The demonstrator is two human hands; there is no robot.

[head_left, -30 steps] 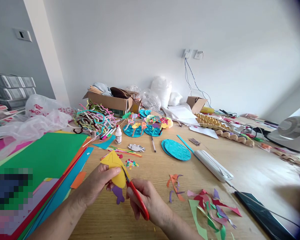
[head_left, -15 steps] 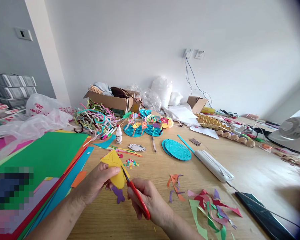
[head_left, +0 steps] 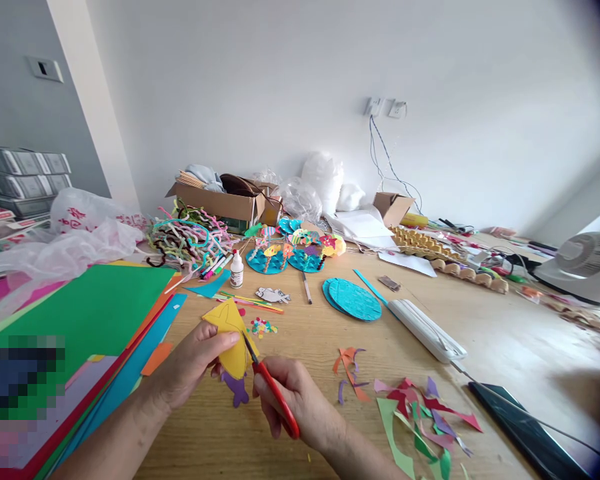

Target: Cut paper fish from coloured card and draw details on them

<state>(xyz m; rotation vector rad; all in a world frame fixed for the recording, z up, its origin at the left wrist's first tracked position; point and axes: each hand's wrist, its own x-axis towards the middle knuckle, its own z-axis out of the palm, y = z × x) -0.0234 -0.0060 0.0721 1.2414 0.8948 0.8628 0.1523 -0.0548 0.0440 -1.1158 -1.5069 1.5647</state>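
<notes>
My left hand (head_left: 196,357) pinches a piece of yellow paper (head_left: 234,357) with a drawn outline on it, thumb on top. Red-handled scissors (head_left: 275,393) sit in my right hand (head_left: 295,393), their blades at the paper's right edge, where a cut runs beside the outline. Just below the yellow piece, a purple paper fish (head_left: 237,390) lies on the table, partly covered by it. Beyond my hands are small coloured paper dots (head_left: 263,326) and a fish cutout (head_left: 273,295) in black and white.
Coloured sheets (head_left: 105,307) are stacked at the left. Paper scraps (head_left: 425,420), a phone-like black slab (head_left: 525,427) and a white power strip (head_left: 427,330) lie to the right. Farther back are blue discs (head_left: 355,299), a glue bottle (head_left: 237,270) and pipe cleaners (head_left: 190,237).
Very little differs. Both hands, the yellow paper and the scissors hold nearly the same pose, and the whole view has shifted slightly.
</notes>
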